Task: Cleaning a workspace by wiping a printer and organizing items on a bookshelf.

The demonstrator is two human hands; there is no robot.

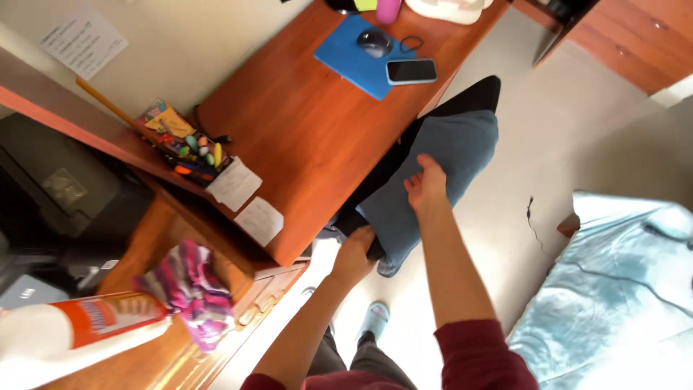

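Head view, looking down: two hands, both on one chair. Left hand (355,254) is clamped on the black chair back (375,189) at its lower end; right hand (427,184) pinches a fold of the blue-grey garment (447,155) draped over that chair. Chair sits at centre frame, pushed against the desk edge, running from 6 toward 1 o'clock.

Counts: one orange-brown wooden desk (303,130), one blue mouse pad (354,54) at 12 o'clock with one dark mouse (374,42) on it, one phone (411,71) lying at the pad's right edge, one pink cylinder (388,9) cut by the top edge. One tray of coloured markers (191,148) at 10 o'clock, with two white paper notes just below it: (234,183) and (260,219). One pink-striped cloth (191,289) at 8 o'clock on a lower wood surface. One white bottle with orange label (79,328) at 8 o'clock, close to the lens, blurred.

Room: pale tile floor (534,123), cream wall with one white sheet (84,43) pinned at 11 o'clock, light blue bedcover (613,289) at 4 o'clock, wooden drawers (628,43) at 1 o'clock. One light blue sock foot (375,319) at 6 o'clock.
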